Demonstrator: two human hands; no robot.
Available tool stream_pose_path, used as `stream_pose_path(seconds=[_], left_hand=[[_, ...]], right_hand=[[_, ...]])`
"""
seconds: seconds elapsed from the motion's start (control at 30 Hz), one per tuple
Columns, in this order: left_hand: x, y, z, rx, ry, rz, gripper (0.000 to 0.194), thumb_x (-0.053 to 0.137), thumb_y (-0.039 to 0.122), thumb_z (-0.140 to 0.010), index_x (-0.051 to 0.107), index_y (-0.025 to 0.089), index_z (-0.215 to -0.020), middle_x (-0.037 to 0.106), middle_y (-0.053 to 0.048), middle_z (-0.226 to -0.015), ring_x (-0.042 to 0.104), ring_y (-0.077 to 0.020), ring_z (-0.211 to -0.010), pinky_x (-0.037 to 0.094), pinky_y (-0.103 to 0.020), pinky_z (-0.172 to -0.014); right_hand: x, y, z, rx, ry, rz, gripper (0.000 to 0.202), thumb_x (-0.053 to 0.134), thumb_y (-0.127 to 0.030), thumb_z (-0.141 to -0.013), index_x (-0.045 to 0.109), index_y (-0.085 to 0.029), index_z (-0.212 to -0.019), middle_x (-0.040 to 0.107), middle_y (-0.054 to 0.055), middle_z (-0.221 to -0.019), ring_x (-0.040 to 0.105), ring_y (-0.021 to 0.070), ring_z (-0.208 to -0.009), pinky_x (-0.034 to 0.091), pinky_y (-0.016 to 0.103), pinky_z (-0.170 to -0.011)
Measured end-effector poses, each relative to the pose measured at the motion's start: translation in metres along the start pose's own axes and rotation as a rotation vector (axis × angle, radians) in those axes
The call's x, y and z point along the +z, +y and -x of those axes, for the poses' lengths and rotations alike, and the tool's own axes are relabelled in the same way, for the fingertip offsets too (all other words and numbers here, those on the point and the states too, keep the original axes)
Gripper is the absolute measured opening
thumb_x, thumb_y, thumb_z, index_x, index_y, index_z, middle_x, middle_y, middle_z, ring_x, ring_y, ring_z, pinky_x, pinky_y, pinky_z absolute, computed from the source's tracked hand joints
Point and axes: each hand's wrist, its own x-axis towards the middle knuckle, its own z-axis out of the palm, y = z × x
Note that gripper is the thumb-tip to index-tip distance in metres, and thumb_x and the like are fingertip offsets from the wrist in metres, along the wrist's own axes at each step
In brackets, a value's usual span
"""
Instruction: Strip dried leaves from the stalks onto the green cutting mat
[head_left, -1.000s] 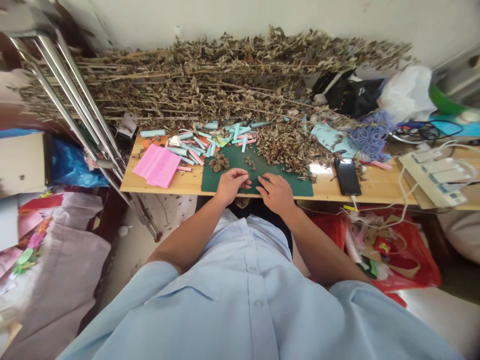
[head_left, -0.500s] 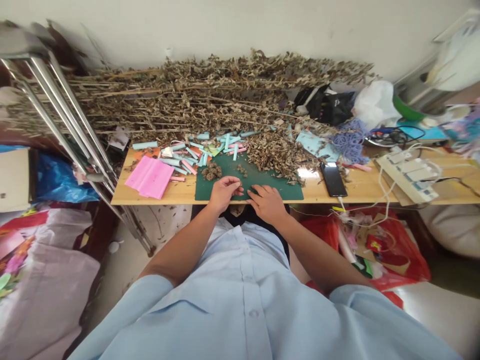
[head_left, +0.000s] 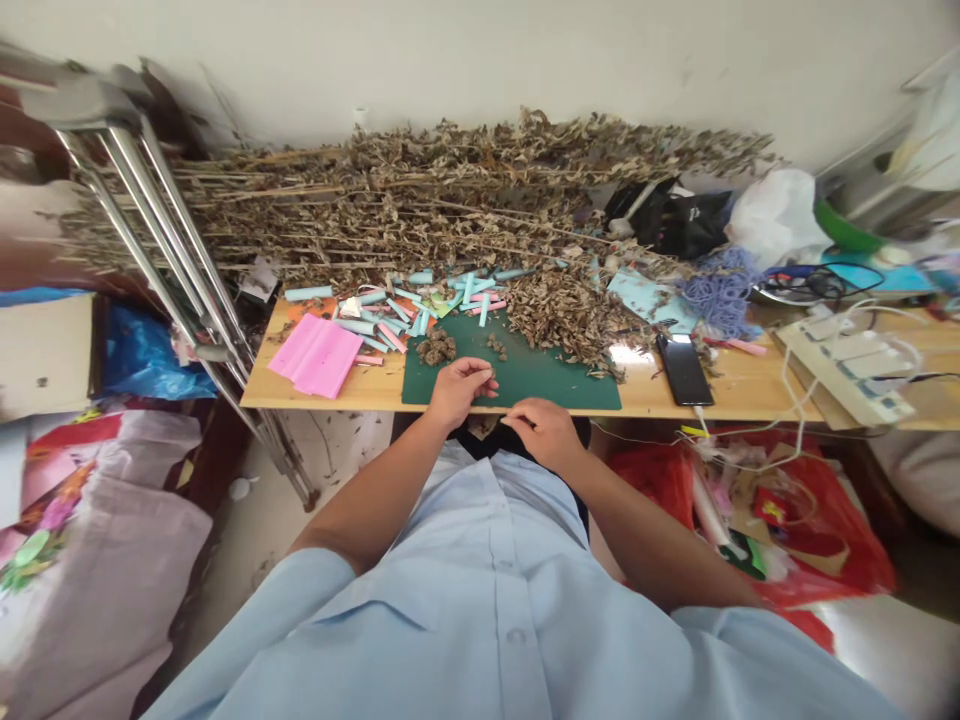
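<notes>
My left hand (head_left: 461, 392) is over the front of the green cutting mat (head_left: 525, 387), thumb and forefinger pinched together. Whatever sits in that pinch is too small to make out. Just off the mat's front edge, my right hand (head_left: 547, 432) is closed, its fingertips pressed together on something I cannot identify. A small gap separates the hands. Behind my left hand lies a clump of dried plant bits (head_left: 436, 347), with a few smaller crumbs (head_left: 496, 346) to its right. A heap of dried leaves (head_left: 562, 315) covers the mat's back right.
Rolled blue and pink paper tubes (head_left: 375, 318) lie beside folded pink paper (head_left: 315, 355). Long dried plant stalks (head_left: 375, 210) stretch along the wall. A phone (head_left: 684, 370) and a power strip (head_left: 844, 365) are at right. Metal crutches (head_left: 161, 220) lean at left.
My right hand has drawn back from the mat toward my body, its fingers curling in. My left hand stays pinched over the mat. The whole view has shifted slightly.
</notes>
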Motion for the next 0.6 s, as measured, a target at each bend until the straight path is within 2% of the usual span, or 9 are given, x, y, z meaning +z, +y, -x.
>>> stream_pose_path(seconds=[0.1,0.2,0.27,0.33,0.47,0.53,0.6], left_hand=[[-0.001,-0.002,-0.001,-0.006,0.007,-0.002,0.039,0.085,0.034,-0.065,0.063,0.012,-0.089,0.067,-0.002,-0.075,0.068,-0.0148,-0.065,0.058,-0.029,-0.059],[0.0,-0.002,-0.001,-0.009,0.008,-0.003,0.038,0.085,0.034,-0.065,0.063,0.012,-0.088,0.066,-0.002,-0.074,0.068,-0.0149,-0.065,0.058,-0.029,-0.059],[0.0,-0.002,-0.001,-0.009,0.007,-0.002,0.038,0.085,0.034,-0.065,0.064,0.012,-0.087,0.066,-0.002,-0.073,0.068,-0.0153,-0.065,0.058,-0.03,-0.059],[0.0,-0.002,0.0,-0.012,-0.003,-0.007,0.038,0.085,0.034,-0.065,0.064,0.012,-0.087,0.066,-0.002,-0.072,0.068,-0.0155,-0.064,0.058,-0.03,-0.059],[-0.001,-0.003,0.0,-0.011,-0.04,-0.039,0.036,0.084,0.032,-0.067,0.064,0.011,-0.088,0.067,-0.002,-0.07,0.068,-0.0151,-0.063,0.058,-0.03,-0.06],[-0.002,-0.003,-0.001,-0.008,-0.053,-0.042,0.035,0.083,0.031,-0.068,0.064,0.011,-0.089,0.067,-0.002,-0.068,0.068,-0.0149,-0.062,0.058,-0.029,-0.06],[-0.002,-0.003,-0.001,-0.008,-0.055,-0.028,0.035,0.083,0.031,-0.069,0.064,0.01,-0.089,0.067,-0.002,-0.068,0.067,-0.0145,-0.062,0.058,-0.029,-0.06]], right_hand=[[0.004,-0.004,0.018,-0.083,-0.128,-0.015,0.016,0.059,-0.028,-0.097,0.075,-0.024,-0.096,0.077,0.004,-0.095,0.071,0.0184,-0.089,0.053,0.031,-0.084],[0.007,-0.005,0.031,-0.081,-0.193,0.08,0.018,0.061,-0.032,-0.096,0.075,-0.024,-0.103,0.078,0.005,-0.092,0.072,0.0185,-0.082,0.055,0.029,-0.077],[0.008,-0.005,0.034,-0.067,-0.143,0.103,0.017,0.065,-0.034,-0.093,0.076,-0.024,-0.101,0.078,0.005,-0.089,0.072,0.0188,-0.078,0.056,0.029,-0.075],[0.009,-0.005,0.029,-0.048,-0.028,0.047,0.015,0.065,-0.032,-0.093,0.076,-0.024,-0.099,0.078,0.005,-0.089,0.072,0.019,-0.078,0.056,0.03,-0.077],[0.016,0.003,-0.002,0.071,0.216,-0.127,0.02,0.063,-0.03,-0.094,0.074,-0.024,-0.11,0.075,0.006,-0.094,0.069,0.0187,-0.079,0.057,0.033,-0.074],[0.02,0.01,-0.02,0.111,0.241,-0.17,0.026,0.064,-0.033,-0.093,0.072,-0.024,-0.117,0.073,0.006,-0.093,0.067,0.018,-0.076,0.057,0.033,-0.071],[0.024,0.018,-0.035,0.105,0.209,-0.204,0.031,0.065,-0.034,-0.092,0.07,-0.023,-0.121,0.072,0.006,-0.093,0.067,0.0173,-0.074,0.057,0.032,-0.07]])
